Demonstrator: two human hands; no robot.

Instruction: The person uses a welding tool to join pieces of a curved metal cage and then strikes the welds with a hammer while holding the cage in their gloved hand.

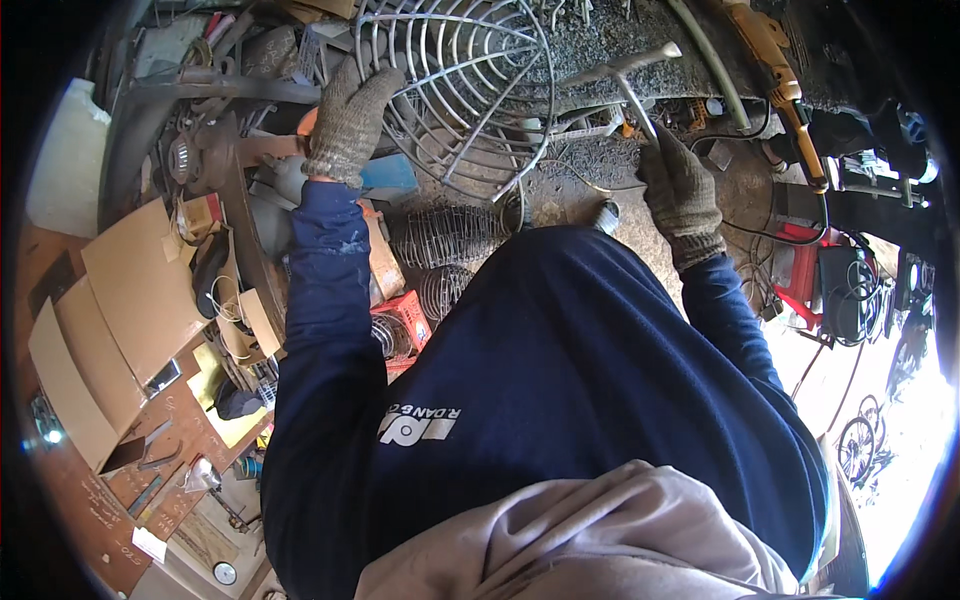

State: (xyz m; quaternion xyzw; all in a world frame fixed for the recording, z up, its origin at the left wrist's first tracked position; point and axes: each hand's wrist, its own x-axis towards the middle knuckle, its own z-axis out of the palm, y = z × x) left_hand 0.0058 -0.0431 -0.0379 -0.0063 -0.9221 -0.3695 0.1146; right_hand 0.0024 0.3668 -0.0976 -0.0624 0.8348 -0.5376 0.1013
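A round wire fan guard (pixel 455 90), made of metal rings and spokes, rests partly over the dark, grit-covered workbench (pixel 600 25). At its left rim my left hand (pixel 352 118), in a knitted work glove, is closed on the outer wires. Over on the right, my gloved right hand (pixel 680 190) grips the metal handle of a hammer (pixel 628 72). The hammer's long, narrow head is raised beside the guard's right rim, apart from my left hand. Most of the fingertips of both hands are hidden by the gloves' angle.
A yellow power tool (pixel 775 70) with a black cord lies at the upper right. Stacked wire guards (pixel 450 238) and a red crate (pixel 402 325) stand below the bench. Cardboard (pixel 140 290) covers part of the left table. A red stool (pixel 800 275) is at right.
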